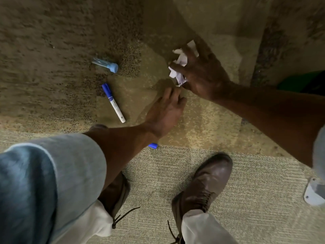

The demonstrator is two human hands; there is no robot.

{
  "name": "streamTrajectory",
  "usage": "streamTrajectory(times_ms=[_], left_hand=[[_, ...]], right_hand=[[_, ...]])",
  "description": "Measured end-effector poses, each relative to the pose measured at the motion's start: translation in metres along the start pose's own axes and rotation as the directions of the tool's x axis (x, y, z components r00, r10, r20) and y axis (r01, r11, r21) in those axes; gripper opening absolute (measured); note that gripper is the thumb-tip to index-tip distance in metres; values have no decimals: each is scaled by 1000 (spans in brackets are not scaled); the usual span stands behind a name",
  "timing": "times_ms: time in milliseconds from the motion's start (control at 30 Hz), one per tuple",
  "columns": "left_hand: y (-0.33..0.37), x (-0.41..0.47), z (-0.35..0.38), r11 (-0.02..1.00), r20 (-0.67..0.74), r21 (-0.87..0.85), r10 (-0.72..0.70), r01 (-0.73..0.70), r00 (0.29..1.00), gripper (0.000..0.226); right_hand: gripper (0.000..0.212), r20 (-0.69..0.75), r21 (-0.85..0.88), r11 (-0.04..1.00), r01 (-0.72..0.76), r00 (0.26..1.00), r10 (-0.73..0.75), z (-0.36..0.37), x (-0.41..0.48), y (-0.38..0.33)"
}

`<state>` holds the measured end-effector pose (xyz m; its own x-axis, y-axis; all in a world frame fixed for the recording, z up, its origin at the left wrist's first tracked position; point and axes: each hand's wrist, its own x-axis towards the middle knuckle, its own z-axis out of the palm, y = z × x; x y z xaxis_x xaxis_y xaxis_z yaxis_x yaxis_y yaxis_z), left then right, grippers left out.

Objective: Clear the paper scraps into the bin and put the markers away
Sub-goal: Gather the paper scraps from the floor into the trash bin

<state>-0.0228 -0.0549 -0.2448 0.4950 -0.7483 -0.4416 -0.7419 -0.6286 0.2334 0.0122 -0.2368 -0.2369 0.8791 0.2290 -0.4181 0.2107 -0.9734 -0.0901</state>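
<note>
Lying on the mottled carpet (52, 41) at the left is one clear tube with a pale blue cap (106, 64), and just below it one whole marker (113, 102) with a blue cap and white barrel, set at a slant. A second blue marker end (153, 146) pokes out from under the left forearm, the rest of it hidden, so two markers can be counted, one only in part. Next comes the left hand (165, 113), palm down and loosely spread with its fingertips on the carpet, holding nothing. Just beyond it, almost touching, the right hand (202, 74) is curled around one bunch of crumpled white paper scraps (177, 67); how many separate pieces are in the bunch cannot be told. Two brown lace-up shoes (209, 180) stand on the paler striped carpet at the bottom. At the far right edge a dark green shape (299, 81) shows, too cut off to identify.
</note>
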Motion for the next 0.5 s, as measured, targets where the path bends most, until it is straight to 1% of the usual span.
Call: streamTrajectory(times_ms=[67,100,167,200,267,300,367,433,500], left_hand=[[-2,2,1,999,8,13,41,-41,999,53],[-4,3,1,998,14,24,56,-56,998,54],[-5,3,-1,998,0,26,57,-57,998,55],[-5,2,-4,998,-8,27,50,-50,999,55],[-5,-2,-8,999,-16,7,38,-38,999,55],[-6,-4,-8,999,-17,-5,33,-33,999,54],[-9,-7,-7,999,-2,-28,15,-15,1000,54],[-11,-11,-7,998,5,-62,-2,2,1000,53],[-14,-18,-6,995,7,-101,-3,4,1000,44]], right_hand=[[55,11,-7,1000,6,1000,-5,5,-6,-6],[52,0,16,1000,0,1000,0,7,-10,-10],[45,-92,77,997,5,996,2,9,-21,-14],[40,-152,76,997,21,988,-9,10,-25,-14],[26,-235,24,998,50,971,-43,13,-32,-15],[23,-233,4,999,53,971,-51,15,-34,-15],[24,-223,-8,998,63,973,-63,20,-38,-16],[27,-213,72,995,70,975,-54,21,-40,-16],[35,-176,124,992,36,984,-13,26,-43,-15]])
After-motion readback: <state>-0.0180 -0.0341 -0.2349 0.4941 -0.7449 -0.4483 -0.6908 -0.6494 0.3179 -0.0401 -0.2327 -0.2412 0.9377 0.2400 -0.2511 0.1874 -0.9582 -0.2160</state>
